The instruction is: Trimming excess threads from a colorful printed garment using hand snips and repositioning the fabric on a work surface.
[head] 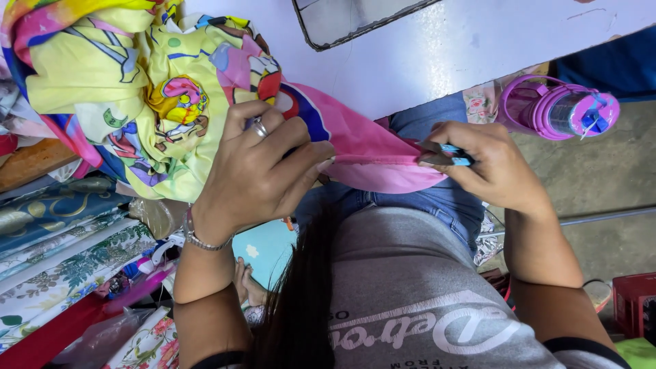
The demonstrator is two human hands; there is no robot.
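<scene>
left hand (256,171) is gripping a bunched piece of printed fabric (157,89), yellow and pink with cartoon figures, fingers curled shut on it; a ring is showing on one finger, a bracelet (198,239) at the wrist. right hand (488,164) is pinching the pink edge of the same fabric, closed also on a small blue-handled tool (451,154), kind unclear. fabric is stretching between both hands above the lap, in front of a white surface (437,55). a pink bottle (560,108) is lying just right. folded patterned cloths (61,239) are stacking at left.
</scene>
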